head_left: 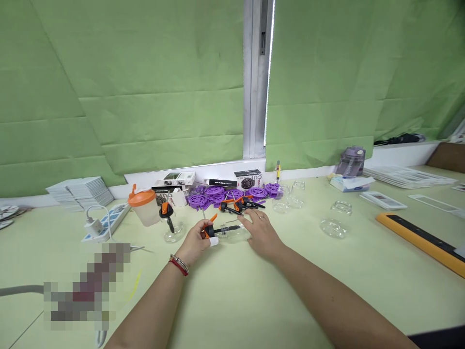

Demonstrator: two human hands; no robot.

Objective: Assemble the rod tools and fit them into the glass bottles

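My left hand [196, 241] is closed around the black and orange cap [209, 230] of a clear glass bottle [234, 236], which lies on its side. A black stem runs from the cap into the bottle. At the bottle's base, my right hand [262, 233] has its fingers curved around the glass. Just beyond the fingers lie several loose black and orange caps with stems [236, 205]. Left of my left hand stands another clear bottle [174, 233], upright, fitted with the same kind of cap. White wrapping covers a fingertip of my left hand.
Purple wheel-shaped parts [214, 195] and small boxes [250, 179] line the back. Clear glass bottles [333, 228] stand at right, near a yellow-black bar [417, 240]. To the left are an orange-lidded cup [145, 208], a power strip [109, 225] and stacked white booklets [82, 192].
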